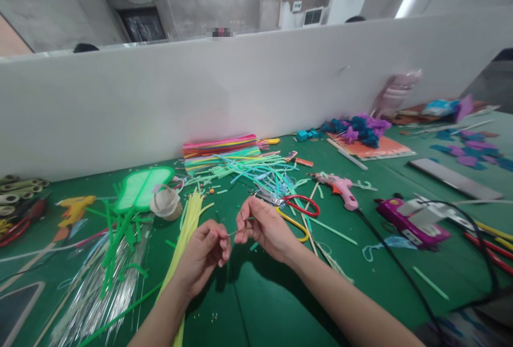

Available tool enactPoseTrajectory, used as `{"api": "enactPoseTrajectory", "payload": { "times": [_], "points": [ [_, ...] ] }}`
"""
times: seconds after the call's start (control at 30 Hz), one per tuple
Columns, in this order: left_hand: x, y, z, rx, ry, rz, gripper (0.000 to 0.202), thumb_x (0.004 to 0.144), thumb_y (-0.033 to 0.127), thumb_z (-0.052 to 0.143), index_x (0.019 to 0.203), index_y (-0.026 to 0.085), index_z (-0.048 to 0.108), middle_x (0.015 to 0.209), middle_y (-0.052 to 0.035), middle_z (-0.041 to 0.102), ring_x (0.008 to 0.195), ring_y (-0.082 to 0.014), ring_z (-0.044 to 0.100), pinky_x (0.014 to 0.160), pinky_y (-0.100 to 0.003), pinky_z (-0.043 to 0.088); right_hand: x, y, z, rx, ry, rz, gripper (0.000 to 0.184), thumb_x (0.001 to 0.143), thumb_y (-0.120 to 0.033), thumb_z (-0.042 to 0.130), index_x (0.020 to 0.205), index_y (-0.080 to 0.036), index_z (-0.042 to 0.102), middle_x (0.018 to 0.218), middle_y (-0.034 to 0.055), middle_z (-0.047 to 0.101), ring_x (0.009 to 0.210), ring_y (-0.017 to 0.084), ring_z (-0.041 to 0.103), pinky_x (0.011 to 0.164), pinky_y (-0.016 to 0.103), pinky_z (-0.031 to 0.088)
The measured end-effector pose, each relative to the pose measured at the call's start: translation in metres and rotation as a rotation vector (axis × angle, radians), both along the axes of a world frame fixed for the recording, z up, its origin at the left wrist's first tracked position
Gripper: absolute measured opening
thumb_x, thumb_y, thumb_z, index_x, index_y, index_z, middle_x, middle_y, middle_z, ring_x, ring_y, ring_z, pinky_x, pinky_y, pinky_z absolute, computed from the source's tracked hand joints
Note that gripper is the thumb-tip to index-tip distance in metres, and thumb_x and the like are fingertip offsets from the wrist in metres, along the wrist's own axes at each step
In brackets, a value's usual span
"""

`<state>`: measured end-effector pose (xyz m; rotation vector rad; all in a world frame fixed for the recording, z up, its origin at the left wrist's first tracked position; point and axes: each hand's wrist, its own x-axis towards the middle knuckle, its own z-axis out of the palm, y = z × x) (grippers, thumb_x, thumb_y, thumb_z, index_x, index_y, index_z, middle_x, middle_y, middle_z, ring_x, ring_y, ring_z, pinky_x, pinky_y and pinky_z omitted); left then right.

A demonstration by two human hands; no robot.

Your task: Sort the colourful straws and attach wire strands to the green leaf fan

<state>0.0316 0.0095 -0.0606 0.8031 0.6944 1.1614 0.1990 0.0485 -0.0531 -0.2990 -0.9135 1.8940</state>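
A thin pale strand [232,233] runs between my two hands above the green table; whether it is wire or thread I cannot tell. My left hand [209,248] pinches one end between thumb and fingers. Opposite it, my right hand [262,228] has its fingertips closed on the other end. Yellow straw-like strips [192,224] lie under my left wrist. Just behind my right hand rest scissors [298,205] with red and yellow handles. A white cup [165,203] stands to the left of the hands.
Colourful strips [220,146] pile against the white partition [240,85]. A pink glue gun [340,186] and a purple power strip [417,224] with cables lie right. At left are a yellow glue gun [76,208], green strips [112,251] and clear plastic sleeves [96,293].
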Motion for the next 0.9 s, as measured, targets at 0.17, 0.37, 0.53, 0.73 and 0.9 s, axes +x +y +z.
{"api": "enactPoseTrajectory", "payload": {
  "times": [0.17, 0.37, 0.53, 0.73, 0.9],
  "points": [
    [0.009, 0.000, 0.001, -0.051, -0.058, 0.087, 0.035, 0.072, 0.041, 0.076, 0.098, 0.019, 0.067, 0.077, 0.0014, 0.063, 0.051, -0.0042, 0.052, 0.040, -0.013, 0.038, 0.002, 0.003, 0.003, -0.007, 0.020, -0.081, 0.032, 0.091, -0.046, 0.056, 0.078, -0.016, 0.057, 0.070, 0.0006, 0.067, 0.060, 0.011, 0.069, 0.057, 0.018, 0.054],
    [0.018, 0.000, 0.000, -0.111, -0.152, 0.128, 0.024, 0.074, 0.036, 0.076, 0.086, 0.019, 0.065, 0.079, 0.0029, 0.059, 0.053, -0.0037, 0.048, 0.041, -0.014, 0.037, 0.001, 0.004, 0.001, -0.017, 0.012, -0.110, 0.032, 0.091, -0.045, 0.056, 0.078, -0.016, 0.058, 0.069, 0.0009, 0.067, 0.060, 0.012, 0.069, 0.057, 0.018, 0.054],
    [0.016, -0.001, 0.002, -0.114, -0.190, 0.136, 0.020, 0.076, 0.032, 0.075, 0.085, 0.020, 0.062, 0.087, 0.0026, 0.057, 0.058, -0.0039, 0.048, 0.044, -0.014, 0.038, -0.003, 0.004, -0.003, -0.022, -0.012, -0.110, 0.033, 0.091, -0.046, 0.055, 0.079, -0.016, 0.058, 0.071, 0.0015, 0.067, 0.060, 0.011, 0.069, 0.058, 0.018, 0.054],
    [0.012, 0.000, 0.005, -0.078, -0.219, 0.061, 0.012, 0.083, 0.028, 0.068, 0.083, 0.018, 0.060, 0.084, 0.0028, 0.052, 0.061, -0.0042, 0.048, 0.045, -0.014, 0.038, -0.004, 0.003, -0.005, -0.018, -0.035, -0.099, 0.034, 0.090, -0.047, 0.055, 0.078, -0.016, 0.058, 0.069, 0.0014, 0.067, 0.059, 0.011, 0.068, 0.056, 0.017, 0.054],
    [0.012, 0.000, 0.007, -0.095, -0.259, 0.004, 0.013, 0.084, 0.028, 0.067, 0.080, 0.017, 0.060, 0.082, 0.0027, 0.051, 0.065, -0.0051, 0.050, 0.045, -0.014, 0.040, -0.004, 0.002, -0.004, -0.002, -0.037, -0.082, 0.033, 0.091, -0.046, 0.055, 0.078, -0.016, 0.059, 0.070, 0.0019, 0.067, 0.058, 0.011, 0.068, 0.057, 0.018, 0.054]
  ]
}}
